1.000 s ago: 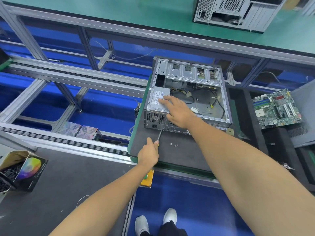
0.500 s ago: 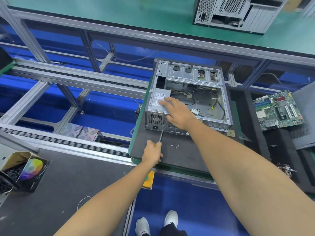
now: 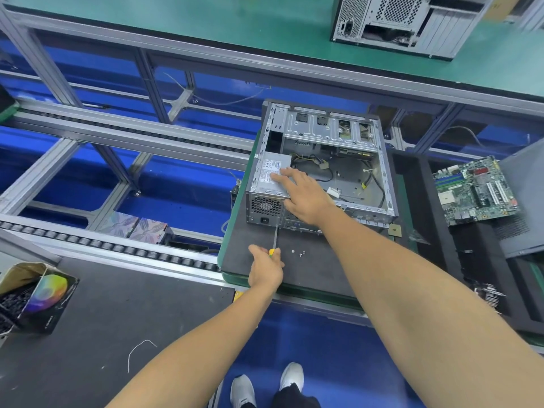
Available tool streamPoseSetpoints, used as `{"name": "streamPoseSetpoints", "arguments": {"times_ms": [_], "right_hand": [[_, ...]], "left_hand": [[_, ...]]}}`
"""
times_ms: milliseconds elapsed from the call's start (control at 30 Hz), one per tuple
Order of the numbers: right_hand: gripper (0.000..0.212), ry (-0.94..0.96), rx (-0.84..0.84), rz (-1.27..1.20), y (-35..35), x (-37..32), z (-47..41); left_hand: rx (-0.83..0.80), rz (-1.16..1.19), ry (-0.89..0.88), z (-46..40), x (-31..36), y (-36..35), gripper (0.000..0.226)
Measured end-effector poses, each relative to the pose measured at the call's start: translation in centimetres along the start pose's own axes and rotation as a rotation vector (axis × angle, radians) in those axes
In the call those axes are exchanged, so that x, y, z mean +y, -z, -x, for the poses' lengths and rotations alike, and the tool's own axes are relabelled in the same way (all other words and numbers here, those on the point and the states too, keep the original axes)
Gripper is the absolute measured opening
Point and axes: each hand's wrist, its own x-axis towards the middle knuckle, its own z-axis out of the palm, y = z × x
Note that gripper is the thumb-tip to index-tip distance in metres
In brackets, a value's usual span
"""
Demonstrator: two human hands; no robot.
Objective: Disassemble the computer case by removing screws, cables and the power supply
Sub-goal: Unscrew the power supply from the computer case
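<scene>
An aluminium-framed roller conveyor [image 3: 123,136] crosses the left half of the scene over blue flooring, and beyond it a green worktop [image 3: 206,28] carries a second computer case [image 3: 412,22] at the far right. Nearer, a dark foam-topped pallet [image 3: 294,260] holds the open computer case [image 3: 321,169] lying on its side, rear panel toward the person. Its power supply [image 3: 269,184] sits in the near-left corner of the case, with loose cables [image 3: 315,163] trailing across the bare floor of the case to its right. The right hand [image 3: 303,192] lies flat on the power supply, fingers [image 3: 282,175] straight and spread on its label, the forearm hiding part of the rear panel. The left hand [image 3: 265,267] grips the yellow-handled screwdriver [image 3: 274,240], whose shaft reaches up to the rear panel just below the power socket. To the right, a removed motherboard [image 3: 474,189] rests on a dark tray [image 3: 435,231] beside a grey side panel [image 3: 524,201]. An open cardboard box [image 3: 35,293] sits on the near-left grey mat [image 3: 117,319]. A few loose screws [image 3: 298,253] lie on the pallet just right of the left hand. Since a second ago, both hands have kept their places; only the view has shifted slightly.
</scene>
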Motion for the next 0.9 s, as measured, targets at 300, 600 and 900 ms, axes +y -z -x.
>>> {"name": "streamPoseSetpoints", "arguments": {"times_ms": [300,600,900], "right_hand": [[0.067,0.004,0.007,-0.002,-0.3,0.1,-0.1],[0.066,-0.004,0.005,-0.019,-0.3,0.1,-0.2],[0.066,-0.007,0.000,-0.018,-0.3,0.2,-0.2]], "left_hand": [[-0.235,0.657,0.237,0.0,0.8,0.8,0.027],[-0.235,0.496,0.217,-0.9,1.4,2.6,0.045],[-0.150,0.388,0.238,-1.1,1.2,2.3,0.034]]}}
